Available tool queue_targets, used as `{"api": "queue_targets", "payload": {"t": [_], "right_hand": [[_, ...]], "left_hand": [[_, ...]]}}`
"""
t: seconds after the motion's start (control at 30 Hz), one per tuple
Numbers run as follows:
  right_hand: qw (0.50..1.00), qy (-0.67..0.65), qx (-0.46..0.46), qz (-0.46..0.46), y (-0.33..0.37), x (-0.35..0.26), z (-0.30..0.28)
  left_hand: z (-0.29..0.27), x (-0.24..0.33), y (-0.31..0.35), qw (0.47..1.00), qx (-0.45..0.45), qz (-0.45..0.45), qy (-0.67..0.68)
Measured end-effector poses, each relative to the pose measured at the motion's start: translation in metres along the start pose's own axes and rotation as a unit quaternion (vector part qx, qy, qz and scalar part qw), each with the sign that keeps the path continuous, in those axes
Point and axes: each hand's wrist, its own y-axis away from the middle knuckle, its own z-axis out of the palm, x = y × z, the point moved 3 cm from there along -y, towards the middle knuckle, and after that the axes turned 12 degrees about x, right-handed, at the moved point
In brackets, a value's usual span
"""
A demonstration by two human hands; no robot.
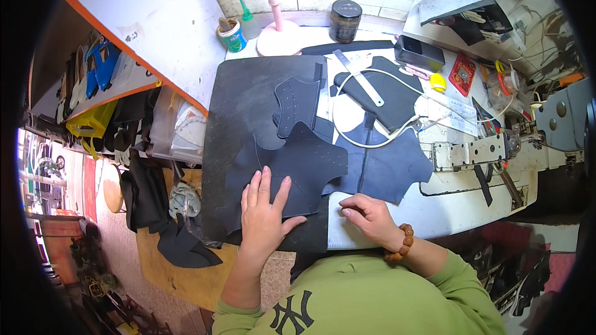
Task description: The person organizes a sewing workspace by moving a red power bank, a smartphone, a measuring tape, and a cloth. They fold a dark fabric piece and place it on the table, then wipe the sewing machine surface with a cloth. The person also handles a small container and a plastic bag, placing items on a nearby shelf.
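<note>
My left hand (264,214) lies flat with fingers spread on a large dark, leather-like cut piece (304,164) with curved edges and rows of small marks. That piece rests on a black mat (239,96), above the mat's near edge. My right hand (374,222), a beaded bracelet on its wrist, rests at the white tabletop's front edge with its fingers curled in; whatever they hold, if anything, is hidden. Beyond the left hand lies a smaller dark piece (297,107) with dotted edges. Farther right is a navy piece (397,164) with a seam down it.
A steel ruler (360,79) and a looped white cable (335,115) lie over another dark piece (388,96). A sewing machine (562,118) stands at the right. Along the back are a pink stand (277,31), a dark jar (345,22) and a glue pot (231,35).
</note>
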Motion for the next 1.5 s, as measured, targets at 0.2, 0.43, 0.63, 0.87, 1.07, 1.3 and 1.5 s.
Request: {"api": "queue_targets", "payload": {"t": [0.2, 0.43, 0.63, 0.87, 1.07, 1.3, 1.5], "right_hand": [[0.997, 0.053, 0.000, -0.064, -0.002, -0.003, 0.000], [0.998, -0.032, -0.032, 0.049, -0.001, 0.000, -0.002], [0.987, -0.090, -0.013, 0.134, -0.003, 0.004, -0.005], [0.984, -0.104, -0.044, 0.141, -0.006, 0.005, -0.001], [0.998, 0.014, 0.022, -0.050, -0.014, -0.014, -0.009], [0.913, 0.282, 0.000, -0.294, -0.034, -0.034, -0.011], [0.926, 0.270, 0.051, -0.260, -0.057, -0.034, -0.019]], "left_hand": [[-0.026, -0.013, -0.003, 0.969, 0.043, -0.107, 0.220], [-0.032, 0.003, 0.029, 0.493, 0.300, -0.394, 0.715], [0.014, 0.040, 0.076, 0.461, -0.019, -0.499, 0.733], [-0.036, 0.026, 0.047, 0.875, 0.070, -0.181, 0.443], [-0.031, 0.018, -0.010, 0.994, 0.018, 0.015, 0.105], [-0.019, 0.021, 0.000, 0.989, -0.108, 0.038, 0.091], [-0.039, 0.005, -0.016, 0.980, -0.038, 0.025, 0.191]]}}
